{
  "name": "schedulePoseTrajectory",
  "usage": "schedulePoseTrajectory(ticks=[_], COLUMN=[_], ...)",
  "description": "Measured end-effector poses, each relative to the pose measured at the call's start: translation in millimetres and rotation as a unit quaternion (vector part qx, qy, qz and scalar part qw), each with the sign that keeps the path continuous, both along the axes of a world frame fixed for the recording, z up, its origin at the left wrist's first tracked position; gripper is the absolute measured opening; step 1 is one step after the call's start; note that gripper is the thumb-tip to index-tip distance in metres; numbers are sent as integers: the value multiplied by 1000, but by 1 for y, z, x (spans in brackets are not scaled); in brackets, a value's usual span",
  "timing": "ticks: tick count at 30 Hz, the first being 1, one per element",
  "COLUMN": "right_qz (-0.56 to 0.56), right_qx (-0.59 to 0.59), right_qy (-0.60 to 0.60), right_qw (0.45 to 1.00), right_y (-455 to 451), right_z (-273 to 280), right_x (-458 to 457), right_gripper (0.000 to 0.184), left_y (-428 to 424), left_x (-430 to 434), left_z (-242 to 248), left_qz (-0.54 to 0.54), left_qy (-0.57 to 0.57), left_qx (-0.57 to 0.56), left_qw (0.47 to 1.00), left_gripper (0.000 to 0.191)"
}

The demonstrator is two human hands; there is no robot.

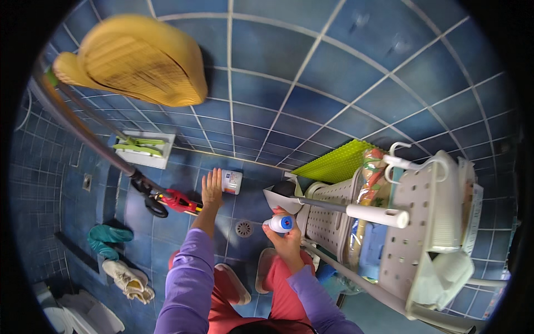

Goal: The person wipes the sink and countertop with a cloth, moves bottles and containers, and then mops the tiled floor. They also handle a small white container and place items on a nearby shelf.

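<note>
My left hand (212,188) reaches forward over the tiled floor with its fingers stretched out and nothing in it. Beside its fingers is a white plastic container (232,182) with a printed label; whether hand and container touch is unclear. My right hand (288,242) is wrapped around a small white bottle (275,223) with a blue cap (286,222), whose top faces up at me. A round floor drain (244,228) lies between my two hands. Just beyond the right hand stands a white toilet-brush holder (275,199) with a dark brush head inside.
A shelf rack with perforated white baskets (329,208) stands at right, a green mat (333,160) behind it. At left are a red-and-grey pole tool (179,201), a flat mop (144,149), teal footwear (106,240) and white sneakers (127,279). A yellow basin (137,62) hangs on the wall.
</note>
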State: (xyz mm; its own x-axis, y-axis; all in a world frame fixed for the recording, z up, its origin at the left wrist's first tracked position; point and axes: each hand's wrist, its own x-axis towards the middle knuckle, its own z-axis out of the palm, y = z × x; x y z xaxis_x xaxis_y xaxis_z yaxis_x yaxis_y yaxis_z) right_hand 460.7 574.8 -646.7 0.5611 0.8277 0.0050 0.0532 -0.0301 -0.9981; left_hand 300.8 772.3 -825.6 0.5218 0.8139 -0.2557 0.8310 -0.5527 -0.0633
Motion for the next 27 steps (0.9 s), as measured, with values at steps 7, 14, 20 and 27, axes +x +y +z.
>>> schedulePoseTrajectory(ticks=[7,14,20,27], right_qz=[114,42,6,52], right_qx=[70,-163,-138,14], right_qy=[-136,61,157,26], right_qw=[982,984,978,998], right_y=[25,-17,-35,-3], right_z=[11,29,35,36], right_x=[-7,-37,-55,-27], right_gripper=[39,37,34,36], left_y=[31,-67,-55,10], left_x=[20,10,-3,-16], left_z=[-58,-69,-18,-43], left_qz=[-104,55,228,153], left_qy=[11,-38,-129,-182], left_qx=[45,43,-52,-110], left_qw=[994,997,964,965], left_gripper=[114,120,133,137])
